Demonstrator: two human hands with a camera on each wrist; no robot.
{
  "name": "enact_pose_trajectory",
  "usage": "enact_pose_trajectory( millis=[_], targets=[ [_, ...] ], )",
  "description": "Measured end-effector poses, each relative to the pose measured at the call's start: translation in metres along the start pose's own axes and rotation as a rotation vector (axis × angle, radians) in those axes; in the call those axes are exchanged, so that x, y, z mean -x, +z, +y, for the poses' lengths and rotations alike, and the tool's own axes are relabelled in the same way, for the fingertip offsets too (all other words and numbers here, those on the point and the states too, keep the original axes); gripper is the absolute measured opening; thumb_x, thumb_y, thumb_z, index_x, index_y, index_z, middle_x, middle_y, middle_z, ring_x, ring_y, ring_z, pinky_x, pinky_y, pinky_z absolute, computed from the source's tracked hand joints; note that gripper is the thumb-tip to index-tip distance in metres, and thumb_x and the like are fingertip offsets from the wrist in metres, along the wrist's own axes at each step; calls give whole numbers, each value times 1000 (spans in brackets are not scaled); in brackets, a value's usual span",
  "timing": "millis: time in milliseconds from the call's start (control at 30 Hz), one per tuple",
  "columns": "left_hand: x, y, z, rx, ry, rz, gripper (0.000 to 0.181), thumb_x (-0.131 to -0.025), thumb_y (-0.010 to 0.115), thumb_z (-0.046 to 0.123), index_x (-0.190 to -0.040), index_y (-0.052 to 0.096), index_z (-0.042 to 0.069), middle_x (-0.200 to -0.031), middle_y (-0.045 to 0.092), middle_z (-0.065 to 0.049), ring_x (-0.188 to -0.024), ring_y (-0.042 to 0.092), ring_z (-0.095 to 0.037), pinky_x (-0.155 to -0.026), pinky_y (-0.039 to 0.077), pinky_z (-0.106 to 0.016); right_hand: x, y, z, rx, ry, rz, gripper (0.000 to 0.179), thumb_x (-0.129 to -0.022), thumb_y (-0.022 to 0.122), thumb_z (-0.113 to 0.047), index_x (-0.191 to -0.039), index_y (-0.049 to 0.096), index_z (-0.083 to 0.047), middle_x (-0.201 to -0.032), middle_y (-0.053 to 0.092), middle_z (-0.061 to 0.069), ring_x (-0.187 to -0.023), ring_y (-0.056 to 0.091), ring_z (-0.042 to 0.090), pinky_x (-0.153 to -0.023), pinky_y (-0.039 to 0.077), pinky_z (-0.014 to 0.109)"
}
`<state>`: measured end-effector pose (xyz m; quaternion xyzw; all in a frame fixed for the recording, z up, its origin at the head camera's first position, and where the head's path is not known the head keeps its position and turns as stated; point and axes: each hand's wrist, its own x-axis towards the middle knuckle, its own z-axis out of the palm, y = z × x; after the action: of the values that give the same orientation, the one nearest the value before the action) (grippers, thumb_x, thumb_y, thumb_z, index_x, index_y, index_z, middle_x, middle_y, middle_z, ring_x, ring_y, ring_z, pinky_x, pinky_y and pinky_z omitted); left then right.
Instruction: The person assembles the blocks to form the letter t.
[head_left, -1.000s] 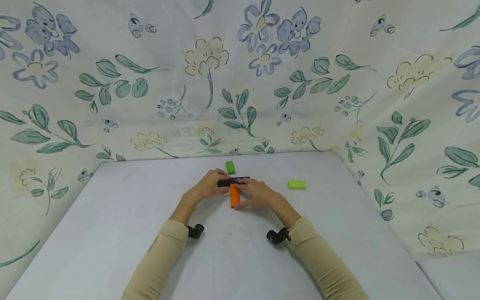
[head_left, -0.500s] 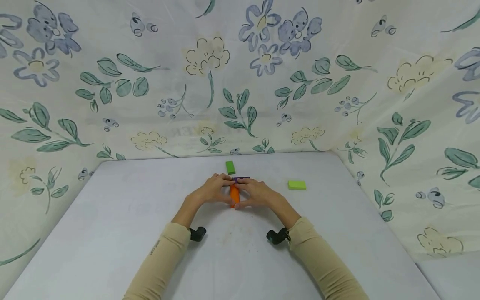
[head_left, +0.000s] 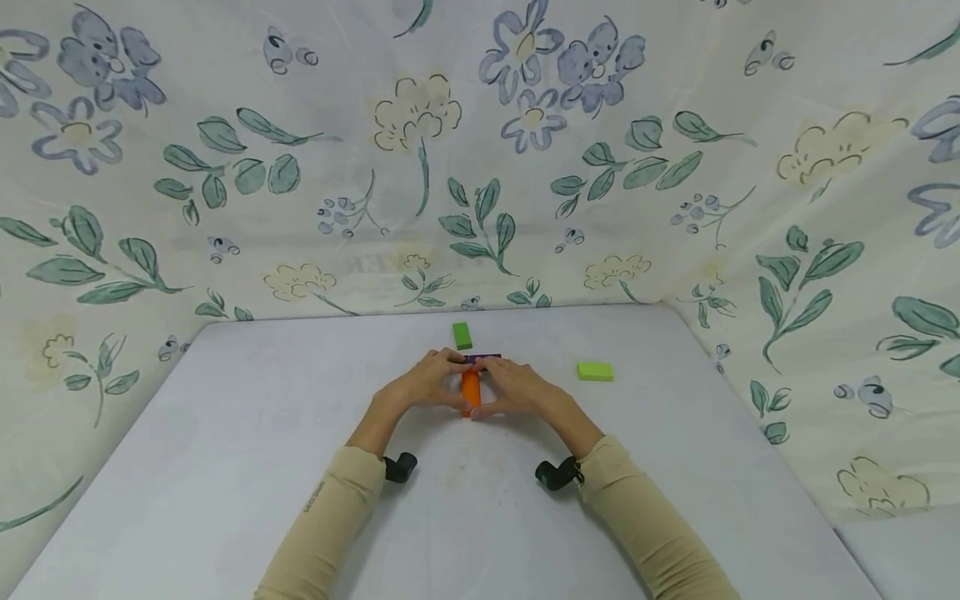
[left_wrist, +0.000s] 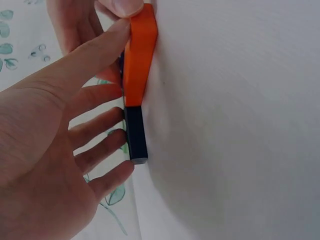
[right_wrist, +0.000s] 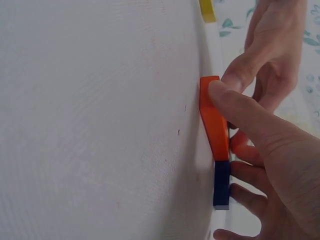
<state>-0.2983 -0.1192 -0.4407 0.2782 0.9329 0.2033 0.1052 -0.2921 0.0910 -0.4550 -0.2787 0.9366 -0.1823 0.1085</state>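
Note:
An orange block lies lengthwise on the table between my two hands. Its far end meets a dark crossbar, forming a T. The bar's right part is a purple block, navy in the right wrist view; its dark left part shows in the left wrist view. My left hand has its thumb at the orange block's near end and its fingers along the bar's far side. My right hand holds the pieces the same way from the right. The thumbs lie close together.
A green block lies just beyond the bar, near the table's back edge. To the right is a lime block. A yellow block appears at the top of the right wrist view. Floral cloth hangs behind the white table.
My left hand has shifted right and nearer, its thumb coming onto the orange block's near end and its hand covering the bar's dark left part. The right hand has barely moved.

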Motion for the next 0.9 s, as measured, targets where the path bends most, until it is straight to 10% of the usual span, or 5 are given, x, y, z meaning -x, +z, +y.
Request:
enact_pose_trajectory(
  millis=[900],
  targets=[
    [3, -2, 9, 35, -104, -87, 80, -80, 78, 44, -146, 47, 13, -155, 33, -9, -141, 28, -33, -114, 34, -56, -2, -3, 9, -198, -86, 57, 83, -85, 75, -41, -151, 36, -7, -154, 42, 10, -143, 40, 29, -118, 33, 47]
  ],
)
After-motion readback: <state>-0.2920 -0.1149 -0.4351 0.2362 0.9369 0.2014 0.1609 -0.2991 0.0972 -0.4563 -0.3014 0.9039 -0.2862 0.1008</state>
